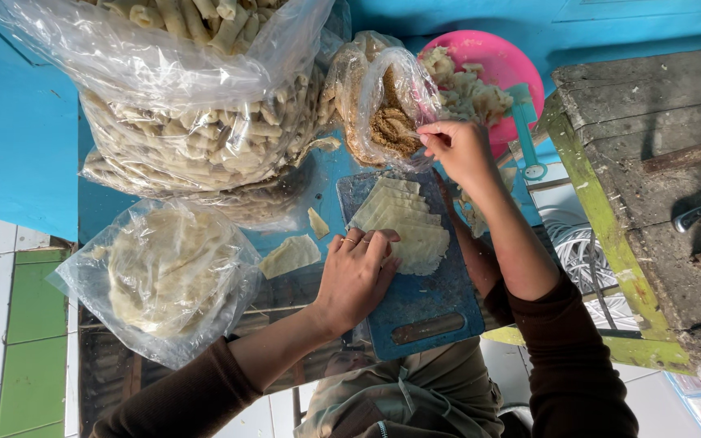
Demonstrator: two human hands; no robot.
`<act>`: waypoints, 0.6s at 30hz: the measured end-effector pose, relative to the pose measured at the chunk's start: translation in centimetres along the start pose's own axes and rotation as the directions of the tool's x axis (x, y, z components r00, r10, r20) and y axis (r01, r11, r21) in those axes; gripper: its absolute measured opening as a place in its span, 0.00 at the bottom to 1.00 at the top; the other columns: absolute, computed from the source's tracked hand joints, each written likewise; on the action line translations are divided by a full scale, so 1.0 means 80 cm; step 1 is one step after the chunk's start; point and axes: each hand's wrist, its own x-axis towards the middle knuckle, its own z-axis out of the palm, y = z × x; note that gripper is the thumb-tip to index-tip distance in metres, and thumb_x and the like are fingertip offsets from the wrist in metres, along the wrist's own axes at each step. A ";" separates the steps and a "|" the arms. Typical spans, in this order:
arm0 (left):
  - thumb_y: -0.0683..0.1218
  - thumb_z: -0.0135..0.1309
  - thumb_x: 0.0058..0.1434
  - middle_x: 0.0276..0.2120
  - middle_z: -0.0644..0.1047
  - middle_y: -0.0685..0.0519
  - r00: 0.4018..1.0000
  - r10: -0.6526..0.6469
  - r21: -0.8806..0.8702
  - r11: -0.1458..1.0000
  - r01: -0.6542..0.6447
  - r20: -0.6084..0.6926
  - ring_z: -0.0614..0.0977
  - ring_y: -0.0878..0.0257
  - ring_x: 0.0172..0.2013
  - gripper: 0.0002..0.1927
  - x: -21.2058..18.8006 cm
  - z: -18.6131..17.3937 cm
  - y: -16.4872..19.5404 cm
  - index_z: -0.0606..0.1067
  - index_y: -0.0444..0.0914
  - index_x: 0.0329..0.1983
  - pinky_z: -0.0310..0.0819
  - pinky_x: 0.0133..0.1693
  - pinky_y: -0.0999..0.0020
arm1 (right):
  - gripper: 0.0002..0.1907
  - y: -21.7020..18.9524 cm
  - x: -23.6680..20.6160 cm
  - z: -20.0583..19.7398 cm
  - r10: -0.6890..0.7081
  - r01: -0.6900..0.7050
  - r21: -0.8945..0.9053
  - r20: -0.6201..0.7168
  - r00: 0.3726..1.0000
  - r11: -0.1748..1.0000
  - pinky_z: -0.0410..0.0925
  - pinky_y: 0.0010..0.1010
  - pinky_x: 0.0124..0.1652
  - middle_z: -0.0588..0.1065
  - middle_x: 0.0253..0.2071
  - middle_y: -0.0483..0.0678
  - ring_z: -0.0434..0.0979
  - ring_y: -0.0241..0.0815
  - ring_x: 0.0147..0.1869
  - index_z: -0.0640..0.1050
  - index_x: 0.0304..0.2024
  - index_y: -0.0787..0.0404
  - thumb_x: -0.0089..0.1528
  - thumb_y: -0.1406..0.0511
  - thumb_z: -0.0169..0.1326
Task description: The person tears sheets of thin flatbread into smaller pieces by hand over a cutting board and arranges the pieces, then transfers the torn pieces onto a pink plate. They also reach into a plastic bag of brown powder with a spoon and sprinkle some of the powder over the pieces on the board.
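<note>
1. While the left hand (pixel 356 276) lies flat, fingers together, pressing the near end of the wrapper stack (pixel 403 221), the right hand (pixel 458 148) pinches inside the open mouth of the filling bag (pixel 389 105).
2. Filling lies just beyond the stack's far end; the right hand is nearer to it, already touching the bag.
3. One stack sits fanned on the blue cutting board (pixel 432 304), its long axis running away from the person toward the bag.
4. Counted: two loose wrapper pieces (pixel 290 255) left of the board, one pink bowl (pixel 496 61), one bag of flat sheets (pixel 168 272), one large bag of rolled pieces (pixel 196 122).
</note>
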 end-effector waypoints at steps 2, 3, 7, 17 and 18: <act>0.45 0.58 0.63 0.33 0.77 0.54 1.000 -0.009 -0.018 1.000 0.009 0.007 0.76 0.54 0.41 0.16 0.001 0.000 -0.002 0.70 0.41 0.52 0.63 0.43 0.56 | 0.11 0.002 0.004 -0.004 0.039 -0.039 0.066 0.010 0.999 0.997 0.73 0.23 0.35 0.81 0.37 0.47 0.82 0.32 0.36 0.82 0.50 0.65 0.67 0.72 0.54; 0.45 0.58 0.63 0.33 0.77 0.54 1.000 -0.014 -0.026 1.000 0.014 0.010 0.76 0.54 0.41 0.16 0.001 0.001 -0.002 0.70 0.41 0.52 0.63 0.43 0.56 | 0.11 0.001 0.005 -0.007 0.054 -0.055 0.062 0.017 0.998 0.997 0.73 0.23 0.35 0.81 0.36 0.47 0.80 0.32 0.35 0.83 0.51 0.65 0.67 0.72 0.56; 0.45 0.59 0.62 0.32 0.77 0.54 1.000 0.002 -0.031 1.000 -0.002 -0.018 0.76 0.54 0.41 0.17 0.003 0.002 -0.004 0.69 0.40 0.52 0.64 0.42 0.56 | 0.11 0.000 0.004 -0.018 0.070 -0.075 0.167 0.033 0.997 0.983 0.72 0.22 0.36 0.81 0.39 0.46 0.80 0.30 0.36 0.82 0.51 0.66 0.66 0.72 0.55; 0.46 0.61 0.61 0.30 0.75 0.55 0.999 -0.049 -0.058 0.997 0.048 -0.012 0.76 0.55 0.39 0.20 0.005 0.004 -0.008 0.68 0.40 0.53 0.63 0.41 0.57 | 0.14 0.011 -0.117 -0.063 0.206 -0.239 0.409 0.123 0.971 0.881 0.71 0.23 0.36 0.81 0.41 0.48 0.77 0.33 0.36 0.80 0.53 0.72 0.65 0.72 0.56; 0.47 0.62 0.60 0.30 0.76 0.55 0.999 -0.050 -0.058 0.997 0.050 -0.011 0.76 0.55 0.39 0.21 0.005 0.004 -0.008 0.68 0.39 0.53 0.63 0.41 0.57 | 0.14 0.013 -0.136 -0.063 0.226 -0.269 0.412 0.152 0.962 0.871 0.71 0.23 0.36 0.81 0.40 0.49 0.77 0.33 0.36 0.80 0.53 0.71 0.64 0.72 0.56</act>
